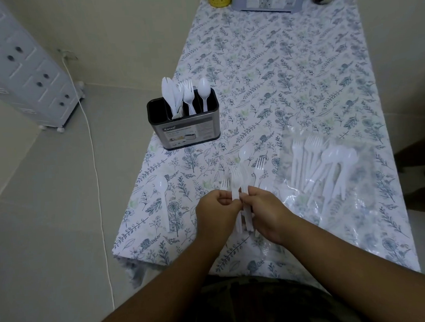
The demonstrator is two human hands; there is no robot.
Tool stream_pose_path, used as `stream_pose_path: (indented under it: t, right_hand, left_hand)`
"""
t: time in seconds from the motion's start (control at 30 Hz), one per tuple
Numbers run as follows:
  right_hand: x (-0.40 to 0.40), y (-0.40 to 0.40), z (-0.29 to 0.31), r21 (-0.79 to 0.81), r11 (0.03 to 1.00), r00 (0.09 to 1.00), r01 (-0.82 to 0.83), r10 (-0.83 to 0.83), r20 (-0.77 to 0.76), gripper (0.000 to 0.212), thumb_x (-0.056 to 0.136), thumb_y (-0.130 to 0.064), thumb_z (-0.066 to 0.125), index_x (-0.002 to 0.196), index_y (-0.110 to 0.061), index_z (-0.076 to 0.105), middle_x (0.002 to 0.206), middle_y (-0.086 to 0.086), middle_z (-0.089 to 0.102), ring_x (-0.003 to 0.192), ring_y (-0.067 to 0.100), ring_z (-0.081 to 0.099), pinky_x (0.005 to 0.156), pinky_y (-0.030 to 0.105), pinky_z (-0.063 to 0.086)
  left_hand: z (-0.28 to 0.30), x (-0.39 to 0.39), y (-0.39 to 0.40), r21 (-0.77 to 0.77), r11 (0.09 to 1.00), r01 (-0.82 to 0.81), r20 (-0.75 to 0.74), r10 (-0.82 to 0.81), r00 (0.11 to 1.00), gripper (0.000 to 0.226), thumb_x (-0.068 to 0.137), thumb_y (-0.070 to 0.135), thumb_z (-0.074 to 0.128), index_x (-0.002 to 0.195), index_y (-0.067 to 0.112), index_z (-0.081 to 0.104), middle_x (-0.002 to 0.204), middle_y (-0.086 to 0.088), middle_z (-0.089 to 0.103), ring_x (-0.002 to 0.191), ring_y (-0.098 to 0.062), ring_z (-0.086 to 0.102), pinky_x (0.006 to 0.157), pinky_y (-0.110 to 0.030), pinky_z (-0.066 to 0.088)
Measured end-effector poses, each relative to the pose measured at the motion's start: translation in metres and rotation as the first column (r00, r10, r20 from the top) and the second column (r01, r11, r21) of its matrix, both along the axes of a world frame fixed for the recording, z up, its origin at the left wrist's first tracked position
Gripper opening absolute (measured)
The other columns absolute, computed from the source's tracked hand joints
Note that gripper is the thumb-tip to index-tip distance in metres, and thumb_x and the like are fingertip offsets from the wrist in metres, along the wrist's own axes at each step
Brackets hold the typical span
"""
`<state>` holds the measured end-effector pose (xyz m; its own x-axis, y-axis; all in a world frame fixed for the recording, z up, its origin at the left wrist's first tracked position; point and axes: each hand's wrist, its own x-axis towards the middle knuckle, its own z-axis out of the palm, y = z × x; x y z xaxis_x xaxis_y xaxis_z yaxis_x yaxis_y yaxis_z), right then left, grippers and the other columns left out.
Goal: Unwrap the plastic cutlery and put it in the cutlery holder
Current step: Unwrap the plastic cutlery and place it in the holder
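A: Step in hand: separating one fork (234, 184) from a small bundle of wrapped cutlery (245, 209), held low over the near tabletop (300, 61).

B: Grip noted. Left hand (216, 214) with fingers (228, 200) pinched on the fork's neck; right hand (268, 213) with fingers closed round the bundle's handles.

A: Advice for the step: pull along the handle's length, not sideways; thin plastic, likely to flex or snap at the neck. Steady hold on the rest, to prevent spilling.

B: Wrapper on the bundle: hard to tell, film too clear against the white.

A: Item, cutlery: white plastic, matte, light. Loose on the cloth: one spoon (162, 189) to the left, another spoon (245, 152) and a fork (259, 167) just beyond the hands.

B: Further stock: forks and spoons in a clear bag (333, 177), to the right.

A: Destination: cutlery holder (185, 122), dark, divided, upright at the left edge; already holding knives, forks and one spoon, handles down.

B: Leftmost compartment apparently vacant. Sorting by type advisable.
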<state>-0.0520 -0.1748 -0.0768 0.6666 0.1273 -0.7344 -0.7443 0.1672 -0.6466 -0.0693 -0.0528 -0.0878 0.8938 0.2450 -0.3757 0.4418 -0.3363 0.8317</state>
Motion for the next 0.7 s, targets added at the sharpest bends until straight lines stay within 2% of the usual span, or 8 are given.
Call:
stream_pose_path:
  t: [0.03,0.13,0.23,0.27,0.43,0.53,0.63,0.7]
  right_hand:
    - [-0.0002,0.0014,0.0017,-0.011,1.000,1.000,-0.013,0.013,0.000,0.027,0.106,-0.007,0.042,0.114,0.006,0.063,0.113,0.031,0.071,0.103,0.041,0.072,0.092,0.052,0.059]
    - [0.0004,0.0024,-0.0002,-0.022,0.999,0.999,-0.045,0.045,0.001,0.033,0.107,-0.017,0.039,0.110,0.003,0.065,0.103,0.027,0.075,0.104,0.046,0.071,0.094,0.060,0.055]
    - [0.0020,-0.0003,0.0004,0.023,1.000,1.000,-0.002,0.002,-0.028,0.031,0.108,-0.010,0.035,0.100,0.003,0.062,0.091,0.019,0.079,0.088,0.028,0.078,0.077,0.043,0.061]
    - [0.0022,-0.0012,0.0010,0.034,0.999,1.000,-0.003,0.004,-0.031,0.029,0.107,-0.008,0.036,0.101,0.002,0.063,0.093,0.020,0.079,0.089,0.027,0.078,0.078,0.041,0.060]
    - [-0.0006,-0.0035,0.0032,-0.034,0.999,0.999,-0.033,0.033,0.007,0.026,0.105,-0.012,0.050,0.115,0.008,0.063,0.108,0.025,0.075,0.097,0.031,0.075,0.084,0.049,0.061]
    - [-0.0022,-0.0039,0.0036,-0.086,0.995,0.996,-0.059,0.065,0.061,0.038,0.100,-0.017,0.060,0.109,0.020,0.054,0.114,0.042,0.061,0.093,0.043,0.069,0.087,0.066,0.054]
    - [-0.0027,-0.0035,0.0011,-0.154,0.985,0.989,-0.081,0.099,0.112,0.042,0.098,-0.021,0.061,0.106,0.020,0.054,0.111,0.045,0.060,0.088,0.045,0.067,0.081,0.064,0.058]
    - [-0.0020,-0.0025,-0.0027,-0.190,0.977,0.984,-0.097,0.123,0.128,0.051,0.091,-0.033,0.064,0.100,0.016,0.054,0.103,0.042,0.063,0.083,0.048,0.065,0.079,0.070,0.055]
  left_hand:
    - [0.0013,0.0003,-0.0001,0.020,1.000,0.009,0.012,-0.009,1.000,0.018,0.078,0.026,0.079,0.090,0.018,0.070,0.077,0.006,0.070,0.071,-0.003,0.066,0.059,-0.011,0.051]
    - [0.0026,0.0003,-0.0012,0.043,0.999,0.031,0.035,-0.032,0.999,0.015,0.080,0.025,0.079,0.091,0.020,0.070,0.075,0.010,0.068,0.068,0.003,0.064,0.055,-0.005,0.046]
    - [0.0029,-0.0003,-0.0023,0.047,0.997,0.058,0.065,-0.061,0.996,0.012,0.083,0.027,0.078,0.093,0.021,0.073,0.075,0.012,0.069,0.067,0.005,0.065,0.057,-0.005,0.046]
    - [0.0033,-0.0005,-0.0027,0.043,0.997,0.068,0.079,-0.072,0.994,0.011,0.084,0.027,0.076,0.093,0.022,0.075,0.075,0.012,0.071,0.068,0.006,0.067,0.058,-0.005,0.047]
    - [0.0031,0.0003,-0.0007,0.008,0.995,0.095,0.066,-0.095,0.993,0.010,0.086,0.024,0.073,0.095,0.021,0.075,0.076,0.009,0.073,0.068,0.003,0.069,0.059,-0.009,0.052]
    - [0.0041,-0.0005,0.0020,-0.011,0.995,0.098,0.054,-0.097,0.994,0.006,0.085,0.020,0.073,0.089,0.024,0.073,0.073,0.010,0.072,0.066,0.005,0.068,0.057,-0.009,0.051]
    - [0.0063,-0.0027,0.0014,-0.031,0.994,0.102,0.064,-0.099,0.993,0.012,0.084,0.017,0.074,0.087,0.028,0.071,0.073,0.011,0.071,0.067,0.005,0.068,0.059,-0.013,0.054]
    - [0.0059,-0.0028,0.0015,-0.003,0.997,0.082,0.072,-0.082,0.994,0.012,0.082,0.018,0.075,0.090,0.026,0.072,0.074,0.013,0.070,0.068,0.006,0.068,0.060,-0.011,0.054]
